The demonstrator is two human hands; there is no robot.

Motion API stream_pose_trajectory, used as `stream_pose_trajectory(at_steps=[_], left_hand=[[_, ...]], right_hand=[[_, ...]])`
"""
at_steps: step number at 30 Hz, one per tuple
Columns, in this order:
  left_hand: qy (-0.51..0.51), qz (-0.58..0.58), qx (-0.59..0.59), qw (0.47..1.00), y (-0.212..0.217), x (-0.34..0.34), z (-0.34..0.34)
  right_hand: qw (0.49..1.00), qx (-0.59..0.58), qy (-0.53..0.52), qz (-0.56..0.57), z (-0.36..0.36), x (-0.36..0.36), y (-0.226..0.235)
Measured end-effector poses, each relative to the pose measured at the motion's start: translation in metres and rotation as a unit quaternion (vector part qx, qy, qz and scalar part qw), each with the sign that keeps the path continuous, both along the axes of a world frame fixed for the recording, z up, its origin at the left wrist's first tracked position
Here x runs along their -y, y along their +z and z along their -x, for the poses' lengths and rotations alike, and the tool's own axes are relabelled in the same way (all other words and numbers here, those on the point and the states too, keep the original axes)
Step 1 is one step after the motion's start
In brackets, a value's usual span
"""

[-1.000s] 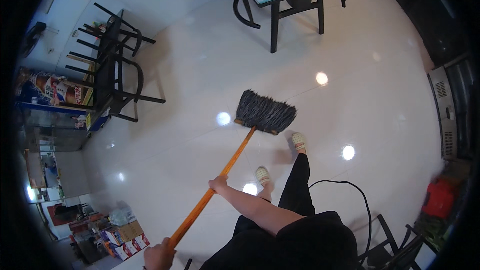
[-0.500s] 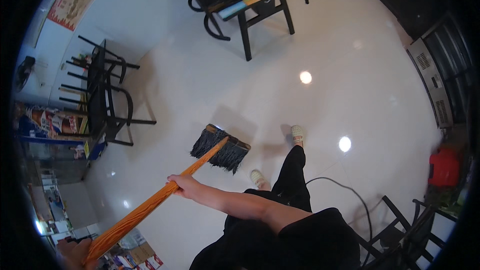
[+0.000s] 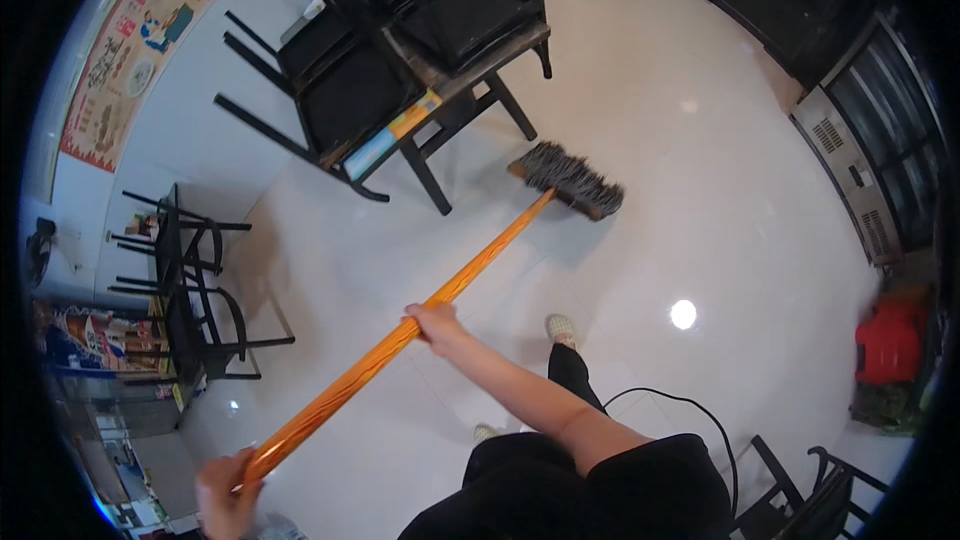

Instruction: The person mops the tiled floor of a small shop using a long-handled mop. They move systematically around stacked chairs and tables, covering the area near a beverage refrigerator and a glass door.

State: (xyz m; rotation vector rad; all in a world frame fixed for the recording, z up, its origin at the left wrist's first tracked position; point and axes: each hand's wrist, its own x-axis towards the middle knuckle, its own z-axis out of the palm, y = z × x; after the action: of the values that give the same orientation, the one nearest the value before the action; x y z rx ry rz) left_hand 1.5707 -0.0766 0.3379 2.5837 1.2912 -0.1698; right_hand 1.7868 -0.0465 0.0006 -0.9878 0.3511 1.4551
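Observation:
A broom with a long orange wood-grain handle [image 3: 350, 377] runs diagonally from the lower left up to the middle right. Its wide head [image 3: 572, 180] has dark grey bristles that point away from me, beyond its brown wooden block. My right hand [image 3: 437, 328] is wrapped round the handle partway along. At the handle's top end, lower left, my left hand [image 3: 230, 493] is closed on it, slightly blurred. The head is over the white floor [image 3: 480, 330], right of a black table's legs; whether its bristles touch the floor I cannot tell.
Upturned black chairs [image 3: 355, 100] rest on a table at the far left; more stacked chairs [image 3: 195, 290] stand by the left wall. A black cable [image 3: 700, 408] crosses the floor on the right, near a red case [image 3: 890, 337] and another chair [image 3: 800, 490].
The broom head has swung away from near my feet to the far right, and its bristles now point away from me. Both hands keep their hold; my right arm reaches farther out.

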Motion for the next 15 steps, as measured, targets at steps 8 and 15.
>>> stream_pose_trajectory(at_steps=[8, 15], left_hand=[[-0.113, -0.04, -0.005, 0.993, -0.296, 0.021, -0.226], [0.308, 0.707, 0.229, 0.595, -0.377, -0.001, -0.361]], right_hand=[[0.971, 0.185, -0.129, 0.081, -0.294, -0.019, -0.183], [0.976, 0.179, -0.023, 0.119, -0.367, 0.011, -0.256]])
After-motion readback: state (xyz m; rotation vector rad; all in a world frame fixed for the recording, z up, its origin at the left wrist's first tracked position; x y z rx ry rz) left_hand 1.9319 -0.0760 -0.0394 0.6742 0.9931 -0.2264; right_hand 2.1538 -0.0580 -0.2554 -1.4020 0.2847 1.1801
